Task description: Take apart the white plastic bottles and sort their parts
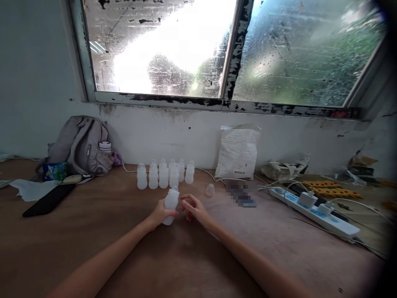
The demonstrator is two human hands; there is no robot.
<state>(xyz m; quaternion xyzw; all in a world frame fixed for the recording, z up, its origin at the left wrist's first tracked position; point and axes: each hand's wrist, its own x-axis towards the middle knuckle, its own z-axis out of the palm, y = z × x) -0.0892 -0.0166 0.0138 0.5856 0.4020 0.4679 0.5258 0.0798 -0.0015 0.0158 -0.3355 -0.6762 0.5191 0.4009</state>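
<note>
My left hand [159,215] is wrapped around a translucent white baby bottle [170,201], which leans slightly to the right. Its nipple points upward with no dome cover over it. Just right of the bottle's upper part is my right hand [194,209], its fingers bent and apart, holding nothing that I can see. Whether a fingertip touches the bottle, I cannot tell. A clear dome cap [210,190] lies on the brown table [118,231] beyond my right hand. Behind the held bottle, several similar baby bottles [163,174] stand upright in a cluster near the wall.
A grey backpack [83,145] leans on the wall at left, with a black tablet-like slab [49,200] before it. A white plastic package [238,153] stands behind a blurred-out object [240,193]. On the right lie a power strip [313,212], cables and yellow pieces [333,189].
</note>
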